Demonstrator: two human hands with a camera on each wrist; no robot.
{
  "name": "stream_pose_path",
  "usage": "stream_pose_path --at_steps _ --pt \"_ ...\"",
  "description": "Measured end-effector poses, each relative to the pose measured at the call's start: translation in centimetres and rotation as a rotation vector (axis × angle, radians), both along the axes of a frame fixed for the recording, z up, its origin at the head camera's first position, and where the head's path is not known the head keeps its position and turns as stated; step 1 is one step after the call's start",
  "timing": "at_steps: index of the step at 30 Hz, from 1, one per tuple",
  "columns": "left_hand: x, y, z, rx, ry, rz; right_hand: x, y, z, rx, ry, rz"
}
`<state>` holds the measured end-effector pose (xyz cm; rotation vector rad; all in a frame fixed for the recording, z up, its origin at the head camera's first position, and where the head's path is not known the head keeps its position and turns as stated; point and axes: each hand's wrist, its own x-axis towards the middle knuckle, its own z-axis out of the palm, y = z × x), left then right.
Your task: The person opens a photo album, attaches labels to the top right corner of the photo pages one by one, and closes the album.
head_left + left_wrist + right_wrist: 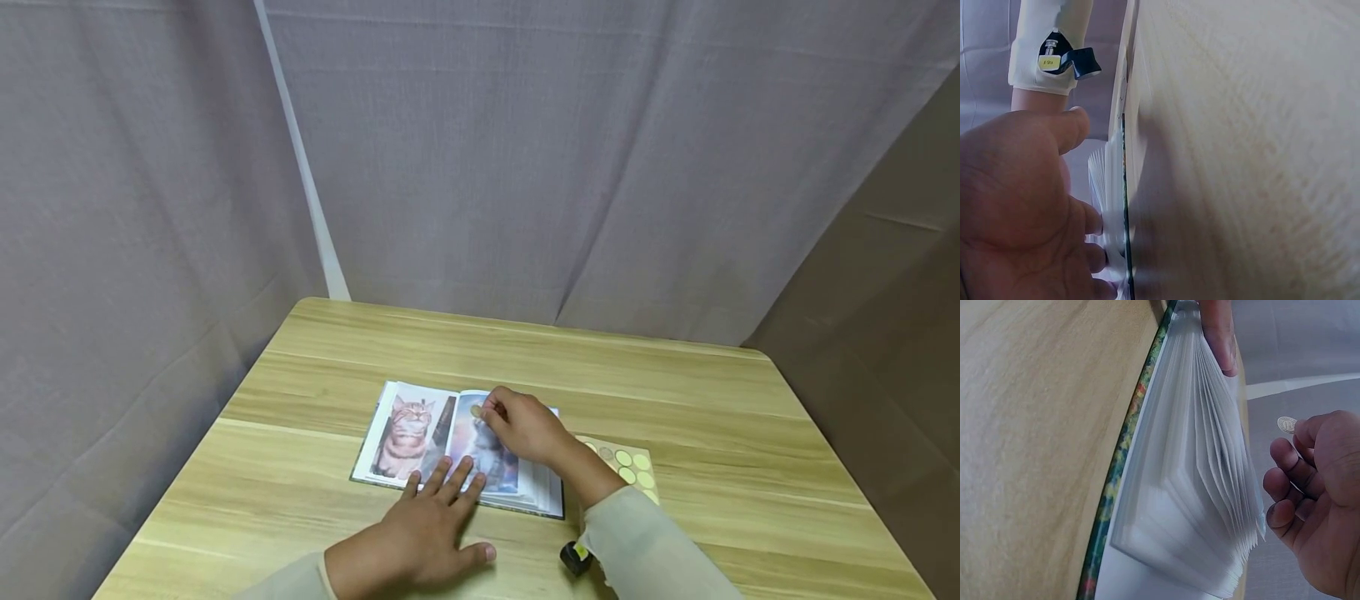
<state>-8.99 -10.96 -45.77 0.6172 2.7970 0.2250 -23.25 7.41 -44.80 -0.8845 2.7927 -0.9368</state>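
An album of clear-sleeved pages lies spread on the table, with a cat picture on each visible page. My left hand is flat with fingers spread, its fingertips resting on the album's near edge by the fold. Over the right-hand page, my right hand pinches a small round gold sticker between thumb and forefinger. In the right wrist view the sticker shows a printed pattern and is apart from the pages. Partly hidden under my right forearm lies a sheet of round yellow stickers, with one duller circle.
The wooden table has rounded far corners. Grey curtains hang behind it and along the sides. A small black device is strapped at my right wrist. The album's loose pages fan upward at the right side.
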Motion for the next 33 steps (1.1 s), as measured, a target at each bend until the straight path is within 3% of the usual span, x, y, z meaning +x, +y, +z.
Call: stream_pose_path --at_steps 22,33 --pt "0.0 -0.1 -0.1 -0.009 0.005 -0.013 -1.2 -1.2 -0.4 0.022 0.080 0.026" --pt "0.0 0.0 -0.2 -0.005 0.025 -0.003 -1.7 -2.0 -0.3 0.043 0.060 0.046"
